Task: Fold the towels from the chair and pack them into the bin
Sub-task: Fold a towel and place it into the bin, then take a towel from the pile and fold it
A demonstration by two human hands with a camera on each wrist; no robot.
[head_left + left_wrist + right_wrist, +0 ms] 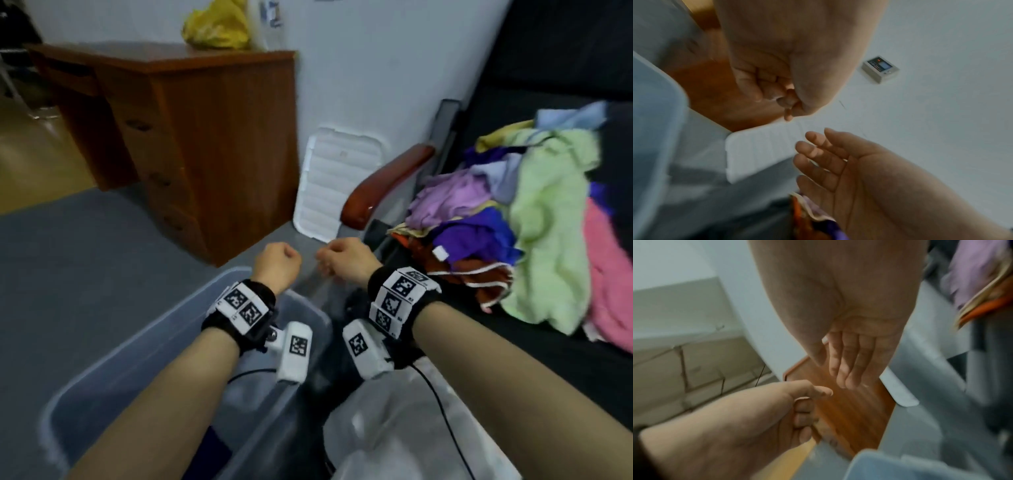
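— Checking hands first: where are they?
— Both up over the far end of the bin (pixel 102 346), side by side, not touching. Left hand (pixel 276 265) is a closed fist, fingers curled into the palm, nothing in it; the left wrist view shows that too. Right hand (pixel 346 258) is slack, fingers (pixel 846 363) nearly straight and a bit spread in the wrist views, holding nothing.
— Towels?
— All in a loose heap on the chair (pixel 548 85), to the right of the hands. Light green towel (pixel 548 219) on top, pink towel (pixel 609 274) at the right edge, purple towel (pixel 479 236) and lilac towel (pixel 448 198) nearer the wooden armrest (pixel 383 185), orange towel (pixel 479 274) underneath. None folded.
— Bin?
— Translucent, on the grey floor below the forearms; contents too blurry to tell. Its white lid (pixel 332 185) leans on the wall beside a brown desk (pixel 212 144), yellow bag (pixel 215 27) on top.
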